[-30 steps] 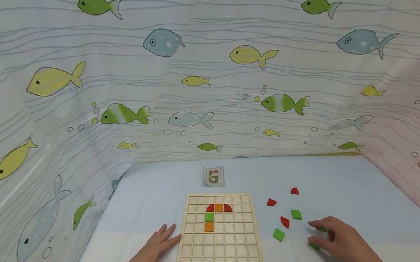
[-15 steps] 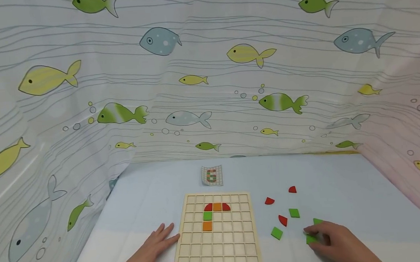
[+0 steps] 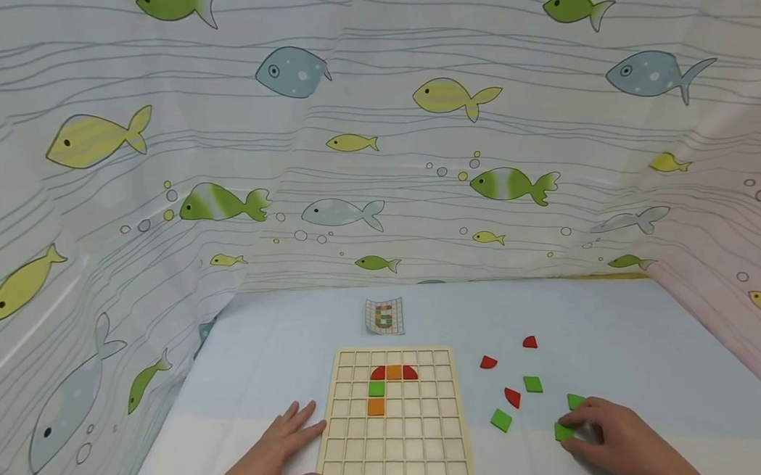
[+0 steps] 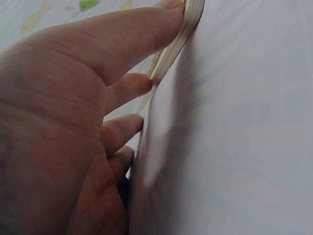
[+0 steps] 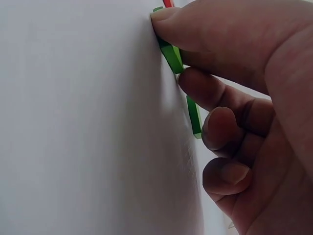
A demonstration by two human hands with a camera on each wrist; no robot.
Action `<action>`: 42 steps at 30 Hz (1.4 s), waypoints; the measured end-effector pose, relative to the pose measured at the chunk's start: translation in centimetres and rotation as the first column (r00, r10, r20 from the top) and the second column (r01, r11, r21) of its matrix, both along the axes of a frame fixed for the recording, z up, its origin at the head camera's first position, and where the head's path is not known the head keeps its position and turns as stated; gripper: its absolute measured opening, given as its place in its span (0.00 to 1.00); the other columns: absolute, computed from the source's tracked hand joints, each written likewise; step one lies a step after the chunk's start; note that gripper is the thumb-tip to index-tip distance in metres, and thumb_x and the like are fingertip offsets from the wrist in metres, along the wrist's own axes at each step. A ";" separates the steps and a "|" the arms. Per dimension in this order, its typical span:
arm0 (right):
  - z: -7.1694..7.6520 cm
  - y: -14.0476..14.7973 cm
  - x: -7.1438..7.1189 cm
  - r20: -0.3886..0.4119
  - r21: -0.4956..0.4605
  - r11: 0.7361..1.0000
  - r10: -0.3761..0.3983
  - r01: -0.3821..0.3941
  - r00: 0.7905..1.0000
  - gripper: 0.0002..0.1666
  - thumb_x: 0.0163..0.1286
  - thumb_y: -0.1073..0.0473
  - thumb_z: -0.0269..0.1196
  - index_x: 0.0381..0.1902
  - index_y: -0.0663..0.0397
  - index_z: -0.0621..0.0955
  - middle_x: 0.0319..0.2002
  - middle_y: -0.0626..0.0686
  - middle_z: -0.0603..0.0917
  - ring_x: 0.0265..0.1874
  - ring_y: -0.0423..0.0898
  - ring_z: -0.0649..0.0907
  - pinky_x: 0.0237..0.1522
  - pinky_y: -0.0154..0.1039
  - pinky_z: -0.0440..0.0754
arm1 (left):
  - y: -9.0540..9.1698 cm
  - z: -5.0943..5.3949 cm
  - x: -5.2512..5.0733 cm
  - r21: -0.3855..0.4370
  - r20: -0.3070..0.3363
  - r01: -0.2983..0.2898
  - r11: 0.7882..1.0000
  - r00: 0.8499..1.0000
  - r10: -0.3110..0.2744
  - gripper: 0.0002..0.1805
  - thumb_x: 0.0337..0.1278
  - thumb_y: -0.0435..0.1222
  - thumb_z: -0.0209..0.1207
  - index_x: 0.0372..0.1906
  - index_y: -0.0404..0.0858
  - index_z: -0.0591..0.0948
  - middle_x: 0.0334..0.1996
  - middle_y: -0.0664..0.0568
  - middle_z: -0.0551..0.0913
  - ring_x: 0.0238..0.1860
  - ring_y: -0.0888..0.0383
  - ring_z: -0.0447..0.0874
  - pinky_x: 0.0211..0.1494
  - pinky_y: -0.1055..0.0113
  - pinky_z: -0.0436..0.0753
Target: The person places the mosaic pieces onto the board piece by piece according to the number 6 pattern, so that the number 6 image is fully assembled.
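Note:
My left hand [image 3: 273, 458] lies at the left edge of a wooden grid board [image 3: 393, 451], thumb and fingers spread; in the left wrist view thumb and forefinger touch the board's rim [image 4: 182, 41]. On the board sit two red quarter pieces, two orange squares and a green square [image 3: 377, 389]. To the right of the board, my right hand [image 3: 618, 434] pinches a green square [image 3: 564, 432] between thumb and fingers; the right wrist view shows the thumb on this green piece [image 5: 171, 56]. Another green piece [image 3: 575, 401] lies just behind those fingers, also seen in the right wrist view.
Between board and right hand lie red quarter pieces [image 3: 512, 397] and green squares [image 3: 501, 420]. A small paper card [image 3: 384, 317] with a coloured grid pattern stands behind the board. Fish-printed curtains [image 3: 417, 192] surround the table on the back and sides.
My right hand has moved slightly left and down, and its thumb and fingers have closed on the nearer green square. The left hand stays at the board's edge.

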State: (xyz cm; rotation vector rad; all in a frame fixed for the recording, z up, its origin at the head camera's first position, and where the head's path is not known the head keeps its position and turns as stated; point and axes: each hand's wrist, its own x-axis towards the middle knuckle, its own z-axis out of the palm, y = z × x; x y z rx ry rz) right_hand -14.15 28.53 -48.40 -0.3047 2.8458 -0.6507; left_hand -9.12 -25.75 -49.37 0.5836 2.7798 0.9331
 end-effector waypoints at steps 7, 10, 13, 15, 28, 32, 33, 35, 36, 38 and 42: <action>-0.3 0.2 0.1 -0.081 -0.022 0.998 0.060 -0.062 0.995 0.14 0.56 0.39 0.73 0.38 0.31 0.85 0.38 0.34 0.78 0.37 0.34 0.76 0.38 0.34 0.79 | 0.0 0.2 -0.1 0.008 0.008 0.004 1.000 1.000 -0.004 0.41 0.56 0.63 0.62 0.71 0.48 0.72 0.76 0.47 0.59 0.74 0.33 0.47 0.62 0.28 0.58; -0.5 0.2 0.2 -0.109 -0.039 0.996 0.074 -0.079 0.991 0.14 0.57 0.37 0.71 0.39 0.31 0.85 0.37 0.33 0.78 0.36 0.33 0.75 0.37 0.34 0.79 | 0.0 0.2 -0.2 0.024 0.019 0.008 1.000 1.000 -0.009 0.41 0.56 0.61 0.62 0.71 0.46 0.72 0.75 0.45 0.59 0.74 0.32 0.46 0.62 0.27 0.57; -0.6 -0.1 0.2 -0.135 -0.064 0.994 0.080 -0.090 0.988 0.15 0.58 0.35 0.70 0.39 0.30 0.85 0.36 0.31 0.78 0.35 0.32 0.74 0.37 0.33 0.79 | 0.0 0.0 -0.2 0.031 0.021 0.010 0.999 1.000 -0.010 0.40 0.56 0.61 0.63 0.70 0.45 0.72 0.75 0.45 0.59 0.74 0.32 0.46 0.62 0.27 0.56; -0.6 -0.4 0.3 -0.172 -0.089 0.990 0.094 -0.110 0.981 0.14 0.59 0.37 0.71 0.40 0.31 0.85 0.35 0.31 0.78 0.34 0.32 0.74 0.36 0.33 0.78 | -0.1 -0.1 -0.2 0.026 0.013 0.010 1.000 1.000 -0.010 0.40 0.56 0.61 0.63 0.70 0.46 0.72 0.75 0.45 0.59 0.74 0.32 0.47 0.62 0.27 0.57; 0.7 -4.8 -0.7 -0.295 -0.119 0.956 0.224 -0.269 0.929 0.10 0.60 0.53 0.73 0.41 0.36 0.86 0.35 0.30 0.77 0.30 0.33 0.73 0.32 0.32 0.76 | -0.1 0.1 -0.3 0.056 0.056 0.015 0.998 0.998 -0.018 0.40 0.57 0.59 0.63 0.70 0.42 0.72 0.75 0.42 0.58 0.74 0.30 0.44 0.62 0.25 0.54; 0.8 -6.0 -0.9 -0.332 -0.115 0.951 0.237 -0.289 0.913 0.11 0.60 0.53 0.73 0.41 0.35 0.86 0.36 0.29 0.78 0.30 0.33 0.74 0.33 0.31 0.77 | -0.1 0.1 -0.4 0.049 0.052 0.014 0.999 0.999 -0.017 0.40 0.57 0.59 0.63 0.70 0.43 0.72 0.75 0.43 0.58 0.74 0.31 0.44 0.62 0.25 0.55; 0.8 -6.4 -1.0 -0.340 -0.113 0.949 0.241 -0.294 0.909 0.10 0.60 0.53 0.73 0.40 0.35 0.86 0.36 0.28 0.78 0.31 0.33 0.75 0.33 0.31 0.77 | -0.1 0.1 -0.4 0.051 0.054 0.014 0.999 0.998 -0.017 0.40 0.57 0.59 0.63 0.70 0.44 0.72 0.75 0.43 0.58 0.74 0.31 0.44 0.62 0.25 0.55; 0.8 -7.0 -1.2 -0.363 -0.104 0.946 0.251 -0.306 0.898 0.10 0.60 0.54 0.73 0.40 0.35 0.86 0.35 0.29 0.78 0.31 0.33 0.76 0.34 0.31 0.77 | -0.1 0.1 -0.4 0.053 0.054 0.016 0.998 0.998 -0.019 0.39 0.57 0.59 0.63 0.71 0.44 0.72 0.76 0.43 0.58 0.74 0.31 0.44 0.62 0.25 0.55; 0.9 -7.3 -1.4 -0.366 -0.097 0.945 0.258 -0.312 0.894 0.10 0.60 0.54 0.73 0.40 0.36 0.86 0.35 0.29 0.77 0.31 0.33 0.76 0.34 0.31 0.77 | -0.1 0.1 -0.4 0.055 0.055 0.015 0.998 0.998 -0.018 0.39 0.57 0.59 0.63 0.71 0.45 0.72 0.75 0.43 0.58 0.74 0.31 0.44 0.62 0.25 0.55; 1.1 -8.0 -1.7 -0.368 -0.088 0.944 0.266 -0.318 0.891 0.10 0.60 0.53 0.73 0.40 0.36 0.87 0.35 0.29 0.77 0.31 0.34 0.76 0.33 0.31 0.77 | -0.1 0.1 -0.4 0.065 0.054 0.019 0.998 0.998 -0.022 0.39 0.58 0.58 0.63 0.70 0.44 0.72 0.75 0.42 0.58 0.74 0.30 0.44 0.61 0.24 0.54; 1.7 -9.4 -2.3 -0.355 -0.079 0.943 0.277 -0.324 0.893 0.10 0.61 0.52 0.73 0.41 0.37 0.87 0.37 0.29 0.78 0.33 0.34 0.77 0.35 0.32 0.78 | -0.1 0.0 -0.5 0.069 0.044 0.023 0.997 0.999 -0.026 0.39 0.58 0.58 0.64 0.70 0.43 0.73 0.75 0.41 0.59 0.74 0.29 0.44 0.61 0.24 0.53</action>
